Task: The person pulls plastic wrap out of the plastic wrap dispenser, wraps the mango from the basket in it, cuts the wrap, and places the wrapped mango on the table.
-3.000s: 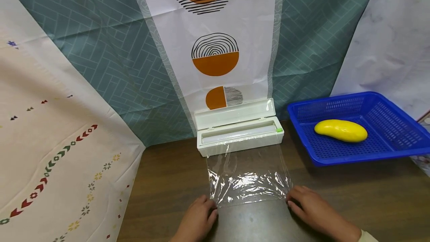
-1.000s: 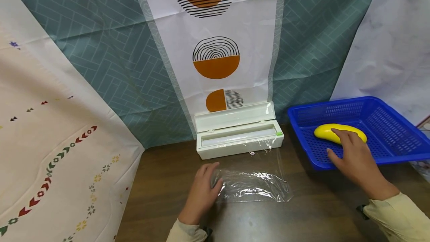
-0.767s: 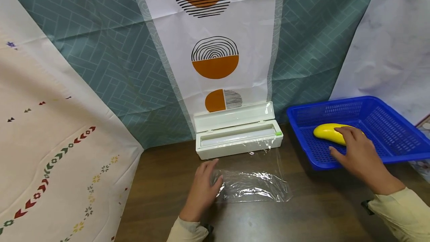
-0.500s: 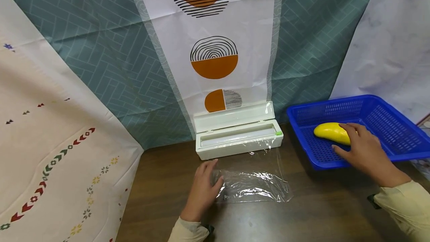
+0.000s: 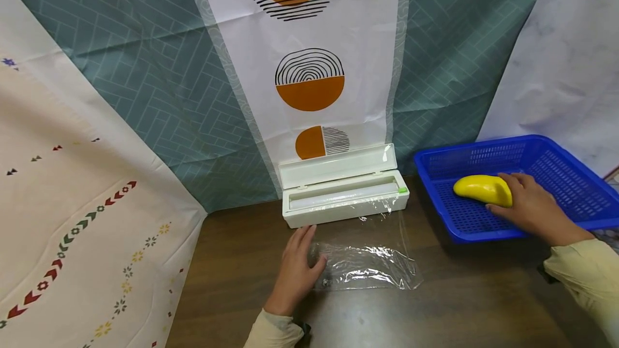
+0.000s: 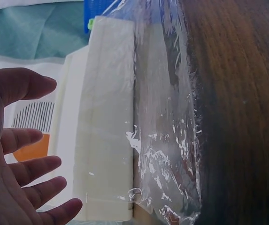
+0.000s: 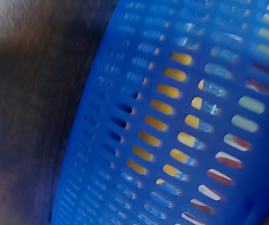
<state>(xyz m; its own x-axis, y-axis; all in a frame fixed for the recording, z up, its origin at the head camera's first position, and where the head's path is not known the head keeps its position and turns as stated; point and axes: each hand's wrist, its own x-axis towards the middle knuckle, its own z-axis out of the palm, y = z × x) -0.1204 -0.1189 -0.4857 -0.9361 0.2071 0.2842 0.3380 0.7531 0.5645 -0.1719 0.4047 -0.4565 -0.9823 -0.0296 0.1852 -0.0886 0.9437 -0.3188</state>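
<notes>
The fingers point(image 5: 519, 180) of my right hand point(image 5: 534, 209) are curled over the right end of the yellow fruit point(image 5: 479, 188), my thumb point(image 5: 499, 210) along its near side, so I have that end clamped between them. Its long axis runs left to right, slanting a little so that the right end comes slightly nearer to me; the blunt left end points left, bare and beyond my fingertips, while my palm hides the other tip. The fruit is inside the blue basket point(image 5: 498, 150), towards its left side, and I can't tell whether it rests on the floor there. From my right wrist, only patches of yellow show through the slots. Well to the left, across the brown table point(image 5: 232, 267), my left hand point(image 5: 296, 273) has its fingers extended and apart, the thumb out to the right, over the left edge of the clear film point(image 5: 362, 270); whether it touches I can't tell. The film lies wrinkled on the near side of the white box point(image 5: 345, 212), whose lid point(image 5: 338, 169) is tipped up at the far side, showing a pale roll point(image 5: 343, 196) within and a small green piece point(image 5: 402, 190) at the right.
</notes>
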